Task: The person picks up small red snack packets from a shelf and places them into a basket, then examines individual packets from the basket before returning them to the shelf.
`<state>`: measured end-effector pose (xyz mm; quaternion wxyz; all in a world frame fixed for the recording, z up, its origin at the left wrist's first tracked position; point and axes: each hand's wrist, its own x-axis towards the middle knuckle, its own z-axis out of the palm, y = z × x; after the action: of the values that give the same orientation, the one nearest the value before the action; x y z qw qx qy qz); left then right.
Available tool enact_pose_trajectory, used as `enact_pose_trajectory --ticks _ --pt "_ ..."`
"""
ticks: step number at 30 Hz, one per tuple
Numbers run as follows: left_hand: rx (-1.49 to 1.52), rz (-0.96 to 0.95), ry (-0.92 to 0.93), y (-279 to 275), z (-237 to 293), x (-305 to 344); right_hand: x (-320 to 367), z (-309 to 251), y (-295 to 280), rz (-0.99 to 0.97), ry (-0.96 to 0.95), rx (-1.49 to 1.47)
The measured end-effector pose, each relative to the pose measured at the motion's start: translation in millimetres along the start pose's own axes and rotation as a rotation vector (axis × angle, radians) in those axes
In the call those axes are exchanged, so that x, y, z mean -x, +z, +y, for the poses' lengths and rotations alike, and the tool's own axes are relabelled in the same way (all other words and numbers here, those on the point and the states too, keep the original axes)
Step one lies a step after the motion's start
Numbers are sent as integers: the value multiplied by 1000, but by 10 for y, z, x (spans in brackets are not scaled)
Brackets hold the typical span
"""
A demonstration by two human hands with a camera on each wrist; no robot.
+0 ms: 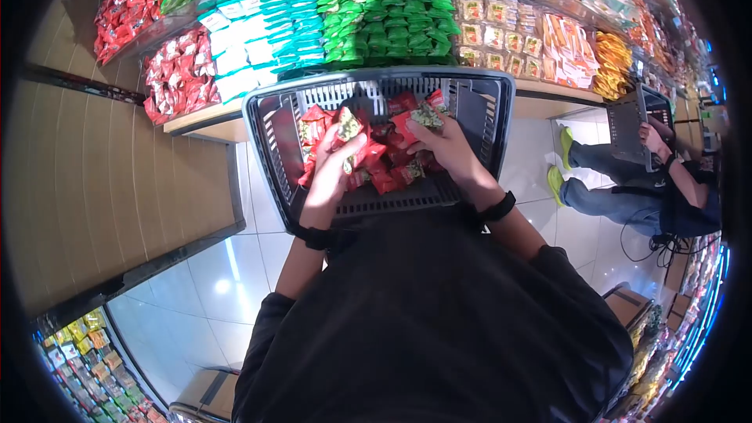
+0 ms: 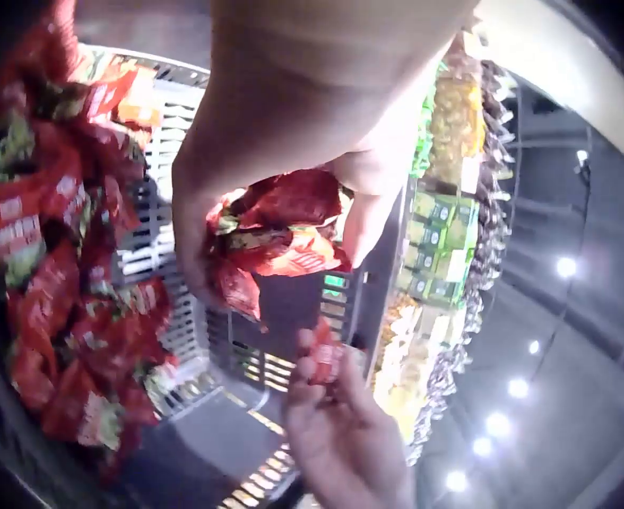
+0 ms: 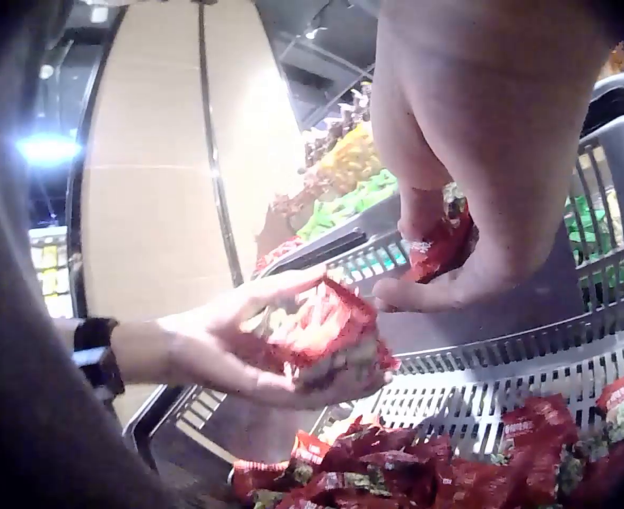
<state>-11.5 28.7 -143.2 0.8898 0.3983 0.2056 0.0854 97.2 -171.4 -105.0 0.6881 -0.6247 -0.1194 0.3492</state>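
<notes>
Over a dark grey shopping basket [image 1: 254,160], my left hand [image 1: 334,166] holds a small bunch of red snack packets [image 2: 291,202] between thumb and fingers. My right hand [image 1: 454,153] is on the basket's other side and pinches a red snack packet [image 3: 439,252] with a green patch. In the right wrist view, the bunch [image 3: 328,323] lies in the left palm, close beside the right fingertips. Below both hands, many loose red packets [image 2: 73,308] are heaped on the basket's slotted floor. Part of the heap is hidden by the hands in the head view.
Shelves ahead hold green packets [image 1: 388,27], teal packets [image 1: 290,27] and red packets [image 1: 180,70]. A tan panelled surface [image 1: 125,164] stands at the left. On the right, another person [image 1: 650,188] carries a basket [image 1: 627,129]. White floor tiles [image 1: 211,290] show beside me.
</notes>
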Motion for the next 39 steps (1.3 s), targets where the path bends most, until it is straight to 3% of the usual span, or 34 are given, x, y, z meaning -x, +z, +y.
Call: enact_pose_trajectory --ticks 3,5,7,8,10,11,12,13,14,16,17,18,20,21,22,24,25,26,28,30,32,33,34,36,38,39 --pt "-60 -1 -99 -252 -119 -120 48 -39 -145 86 50 -111" --pt "-22 91 -211 -194 -36 -100 -35 114 -392 46 54 228" --pt "-213 40 -74 -390 -188 -226 -124 268 -530 27 2 594" --pt "-357 -5 38 -497 -280 -290 -153 368 -538 27 15 593" --pt "-635 10 91 -597 -360 -371 -242 540 -497 -136 183 418" --pt "-655 45 47 -544 -346 -365 -386 991 -637 -106 -32 736" --pt "-676 79 8 -484 -313 -381 -348 958 -604 -106 -29 738" --pt "-812 18 141 -504 -324 -437 -296 866 -514 -92 -11 931" --pt "-811 17 142 -531 -343 -452 -260 808 -453 -77 6 1125" --pt "-1297 31 417 -406 -208 -395 -173 773 -547 -52 -25 1091" --pt "-1318 15 230 -343 -104 -345 -106 655 -582 -32 53 999" --pt "-1315 19 227 -272 -61 -270 -52 578 -605 -10 129 905" --pt "-1754 259 605 -118 -53 -112 48 599 -636 62 145 850" --pt "-1809 208 472 -57 -29 -76 99 539 -612 96 181 644" --pt "-1619 99 531 7 -21 -24 131 422 -551 126 211 439" --pt "-1133 -177 175 238 -77 38 177 69 -309 27 218 283" --pt "-655 -314 51 311 -172 16 213 -14 -184 -71 229 124" --pt "-271 -348 -203 335 -217 50 196 72 -147 -70 235 121" --pt "-280 -342 -120 309 -232 39 84 154 -102 -195 -70 388" --pt "-483 -207 39 73 -249 3 120 203 -149 -176 -142 408" --pt "-391 -27 85 -2 -114 76 119 489 -266 -115 -369 907" --pt "-398 -25 73 -64 -71 111 190 629 -240 -149 -296 1083" --pt "-404 -23 60 -142 -32 151 206 841 -270 -157 -294 1079" --pt "-448 -35 34 -221 -16 189 184 1089 -301 -278 -395 1563" --pt "-368 -23 28 -236 -28 223 169 1078 -358 -239 -512 1590" --pt "-391 -26 24 -276 -23 236 193 888 -338 -140 -417 1304"
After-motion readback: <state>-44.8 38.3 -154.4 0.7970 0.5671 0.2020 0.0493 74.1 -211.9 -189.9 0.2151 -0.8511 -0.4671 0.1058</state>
